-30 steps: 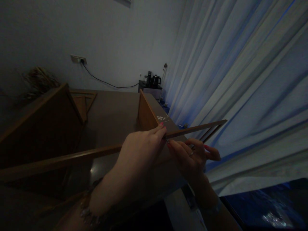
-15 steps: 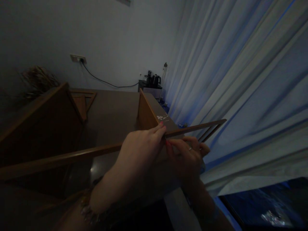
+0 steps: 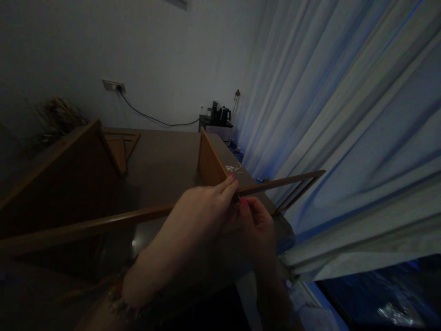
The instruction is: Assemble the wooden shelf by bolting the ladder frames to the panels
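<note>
A long wooden rail (image 3: 138, 216) runs across in front of me, its right end an open frame (image 3: 299, 179). My left hand (image 3: 206, 207) is closed over the rail where it meets an upright wooden panel (image 3: 211, 156). Just below the rail, my right hand (image 3: 257, 225) is closed, thumb and fingertips pinched at a small, thin shiny piece (image 3: 238, 197) whose kind is too dark to make out. On the table (image 3: 161, 156), right of the panel, lie several small pale pieces (image 3: 232, 168).
A larger wooden panel (image 3: 62, 170) stands at the left, with a triangular wooden part (image 3: 119, 154) behind it. A kettle (image 3: 224, 114) sits on a small cabinet (image 3: 217, 131) by the wall. White curtains (image 3: 327, 115) hang along the right. A cord (image 3: 148, 117) runs from a wall socket (image 3: 113, 86).
My right hand has turned and curled its fingers in, drawing them away from the framed end. My left hand stays on the rail almost unmoved.
</note>
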Available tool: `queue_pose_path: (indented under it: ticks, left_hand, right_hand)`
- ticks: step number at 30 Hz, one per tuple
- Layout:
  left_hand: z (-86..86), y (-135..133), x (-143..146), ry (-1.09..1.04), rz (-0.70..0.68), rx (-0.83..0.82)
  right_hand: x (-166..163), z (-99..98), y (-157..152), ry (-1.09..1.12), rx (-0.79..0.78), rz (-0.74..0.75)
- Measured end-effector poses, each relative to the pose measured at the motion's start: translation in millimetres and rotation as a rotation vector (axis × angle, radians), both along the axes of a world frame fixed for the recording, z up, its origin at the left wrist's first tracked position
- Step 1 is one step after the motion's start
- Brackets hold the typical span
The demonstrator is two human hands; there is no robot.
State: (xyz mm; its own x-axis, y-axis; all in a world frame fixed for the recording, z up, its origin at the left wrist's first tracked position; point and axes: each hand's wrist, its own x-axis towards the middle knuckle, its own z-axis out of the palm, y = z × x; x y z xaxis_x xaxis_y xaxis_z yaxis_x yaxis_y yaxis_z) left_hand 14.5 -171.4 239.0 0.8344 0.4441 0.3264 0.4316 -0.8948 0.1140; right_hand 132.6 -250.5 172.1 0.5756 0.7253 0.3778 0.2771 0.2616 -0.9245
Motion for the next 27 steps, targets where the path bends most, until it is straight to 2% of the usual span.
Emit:
queue_pose_path:
  ticks: [7,12,15,18,20,23,27]
  left_hand:
    - [-0.3,2,-3,0.046,-0.069,0.037]
    - [-0.5,4,-3,0.042,-0.068,0.038]
    - [-1.3,5,-4,0.025,-0.078,0.043]
    - [-2.4,5,-5,0.03,-0.088,0.045]
    - [-3.0,6,-5,0.029,-0.087,0.049]
    - [-4.0,7,-5,0.012,-0.092,0.053]
    - [-5.3,8,-5,-0.007,-0.126,0.042]
  right_hand:
    - [3,-0.4,2,0.069,0.003,0.038]
    - [5,-3.8,3,-0.034,-0.008,0.034]
    - [9,-8.3,5,-0.272,0.053,-0.116]
    - [17,-10.5,7,-0.727,0.247,-0.335]
    - [25,-9.0,7,-1.056,0.325,-0.409]
    - [38,-2.8,2,-1.343,0.313,-0.377]
    - [53,10.5,-8,-1.51,0.209,-0.173]
